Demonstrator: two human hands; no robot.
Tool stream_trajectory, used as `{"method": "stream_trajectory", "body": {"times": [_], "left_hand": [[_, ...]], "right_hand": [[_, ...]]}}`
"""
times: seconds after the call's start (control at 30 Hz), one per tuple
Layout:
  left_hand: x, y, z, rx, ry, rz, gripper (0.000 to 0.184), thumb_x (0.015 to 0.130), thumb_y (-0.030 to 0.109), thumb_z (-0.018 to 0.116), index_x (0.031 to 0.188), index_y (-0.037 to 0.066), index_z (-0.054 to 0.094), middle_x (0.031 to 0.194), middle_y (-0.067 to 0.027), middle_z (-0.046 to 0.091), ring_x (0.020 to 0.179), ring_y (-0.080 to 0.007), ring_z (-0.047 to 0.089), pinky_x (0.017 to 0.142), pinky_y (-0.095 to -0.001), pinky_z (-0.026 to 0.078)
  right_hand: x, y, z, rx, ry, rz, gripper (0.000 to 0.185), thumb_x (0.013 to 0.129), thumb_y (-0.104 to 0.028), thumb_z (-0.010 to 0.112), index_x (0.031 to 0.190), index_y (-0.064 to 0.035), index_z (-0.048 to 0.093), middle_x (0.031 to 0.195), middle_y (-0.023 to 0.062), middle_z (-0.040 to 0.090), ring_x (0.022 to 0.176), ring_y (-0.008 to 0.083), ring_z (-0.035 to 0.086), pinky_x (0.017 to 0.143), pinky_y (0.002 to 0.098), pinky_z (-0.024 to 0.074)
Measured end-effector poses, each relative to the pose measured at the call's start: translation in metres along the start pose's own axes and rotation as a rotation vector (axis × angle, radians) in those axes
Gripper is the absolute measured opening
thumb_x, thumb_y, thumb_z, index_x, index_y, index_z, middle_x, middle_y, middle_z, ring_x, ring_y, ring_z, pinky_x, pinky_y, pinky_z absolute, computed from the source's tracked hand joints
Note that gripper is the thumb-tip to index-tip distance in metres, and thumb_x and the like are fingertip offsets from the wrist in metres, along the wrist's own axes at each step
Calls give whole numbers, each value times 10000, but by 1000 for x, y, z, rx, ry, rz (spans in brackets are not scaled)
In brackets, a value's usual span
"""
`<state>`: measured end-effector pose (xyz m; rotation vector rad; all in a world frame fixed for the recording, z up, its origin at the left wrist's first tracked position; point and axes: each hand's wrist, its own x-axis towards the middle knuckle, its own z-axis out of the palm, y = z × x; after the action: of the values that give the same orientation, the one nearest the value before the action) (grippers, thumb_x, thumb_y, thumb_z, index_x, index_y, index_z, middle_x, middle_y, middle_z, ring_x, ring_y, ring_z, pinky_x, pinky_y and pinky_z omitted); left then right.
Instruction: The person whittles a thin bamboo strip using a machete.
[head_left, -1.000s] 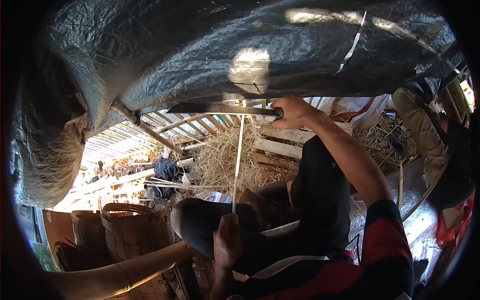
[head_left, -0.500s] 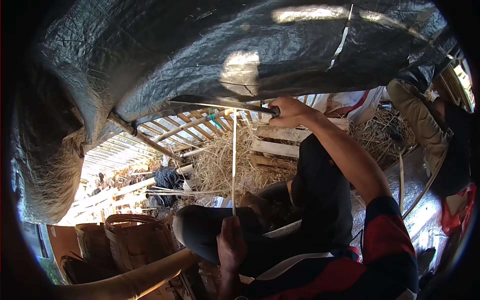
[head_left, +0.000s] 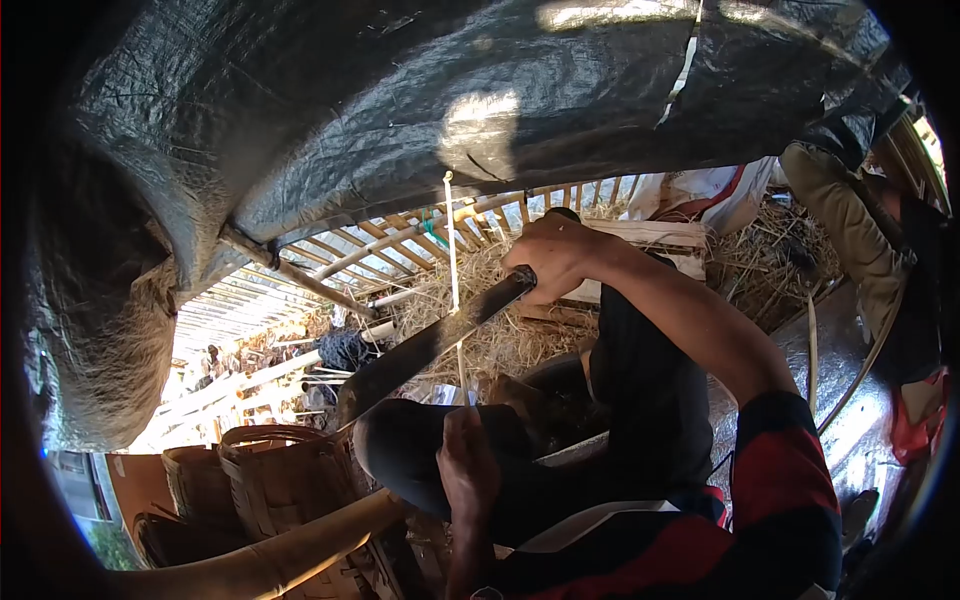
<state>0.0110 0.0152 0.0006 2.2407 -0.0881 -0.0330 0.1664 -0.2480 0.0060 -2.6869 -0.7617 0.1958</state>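
One long blade (head_left: 425, 346) is gripped in the right hand (head_left: 550, 258); one thin strip (head_left: 452, 250) is clasped in the left hand (head_left: 467, 460).

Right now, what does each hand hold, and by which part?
The right hand holds a long, dark, broad-bladed metal knife by its handle. The left hand grips a thin, pale, straight strip near its lower end.

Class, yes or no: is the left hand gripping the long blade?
No, the right hand grips the blade, while the left hand holds the thin pale strip.
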Motion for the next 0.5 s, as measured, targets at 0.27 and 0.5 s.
{"method": "stream_trajectory", "body": {"times": [0.27, 0.5], "left_hand": [[-2, 0, -2, -6, -41, -49, 107, 973, 151, 483, 983, 51, 521, 677, -197, 563, 568, -366, 563, 520, -404, 414], [-17, -1, -9, 17, -35, -11, 98, 961, 118, 473, 976, 44, 535, 688, -212, 574, 613, -405, 592, 517, -424, 420]], "right_hand": [[-3, 16, 3, 6, 30, 40, 321, 657, -359, 714, 811, -79, 683, 727, 147, 643, 736, 335, 642, 675, 451, 489], [-11, 59, -3, 110, 159, 369, 281, 678, -301, 676, 856, -83, 689, 761, 152, 660, 748, 333, 657, 679, 454, 495]]}}
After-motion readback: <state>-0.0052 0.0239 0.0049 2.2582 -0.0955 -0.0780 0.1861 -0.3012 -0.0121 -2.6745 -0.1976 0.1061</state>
